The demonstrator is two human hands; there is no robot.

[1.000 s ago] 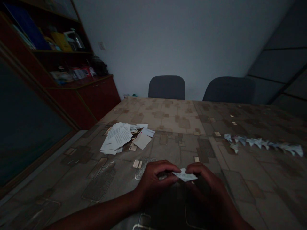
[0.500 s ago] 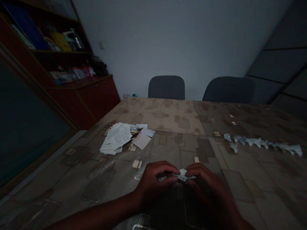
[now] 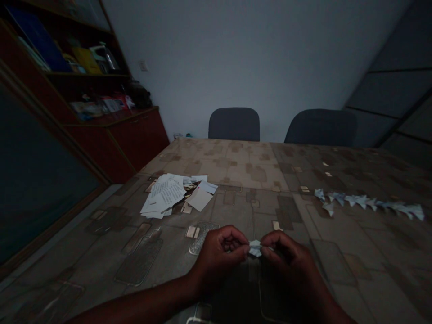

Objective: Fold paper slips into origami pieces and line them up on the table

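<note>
A small folded piece of pale paper (image 3: 255, 248) is held between my two hands, just above the near part of the table. My left hand (image 3: 221, 249) pinches its left end between thumb and forefinger, the other fingers curled. On the opposite end, the thumb and forefinger of my right hand (image 3: 286, 254) are closed. A loose pile of printed paper pieces (image 3: 168, 193) lies on the table to the left. Several small folded paper shapes (image 3: 362, 201) form a row at the right.
A patterned cloth covers the table (image 3: 236, 166). Two grey chairs (image 3: 234, 123) (image 3: 322, 127) stand behind its far edge. On the left is a reddish cabinet (image 3: 135, 139) with items on its shelves.
Both hands have shifted their fingers slightly on the folded paper. More of its middle shows between them, and it is tilted differently.
</note>
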